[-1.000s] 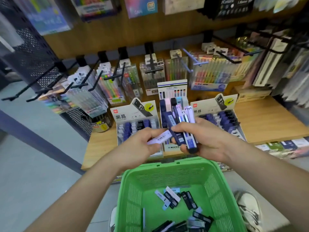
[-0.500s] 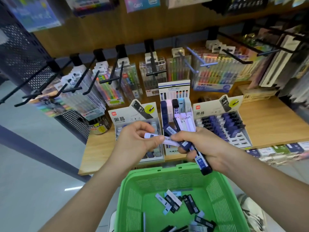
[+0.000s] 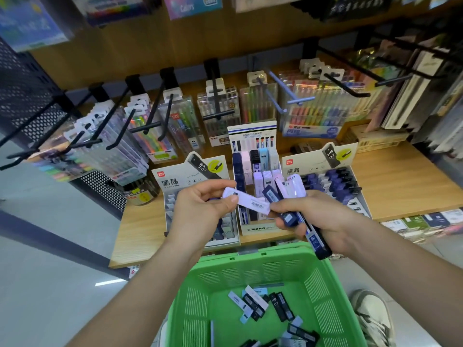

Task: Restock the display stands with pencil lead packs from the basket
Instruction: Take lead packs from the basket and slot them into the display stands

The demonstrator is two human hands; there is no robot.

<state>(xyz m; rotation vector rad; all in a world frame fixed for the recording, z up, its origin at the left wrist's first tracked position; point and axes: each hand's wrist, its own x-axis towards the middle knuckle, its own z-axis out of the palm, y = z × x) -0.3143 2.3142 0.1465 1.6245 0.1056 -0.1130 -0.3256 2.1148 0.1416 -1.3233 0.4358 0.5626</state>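
- A pale lilac lead pack lies crosswise above the front edge of the counter. Its 9 o'clock end is pinched between the thumb and fingers of the left hand.
- Its 3 o'clock end meets the right hand, whose fingers curl round a fanned bundle of packs.
- At 12 o'clock stands the middle display stand, flanked by a left stand and a right stand.
- At 6 o'clock a green basket holds loose packs.
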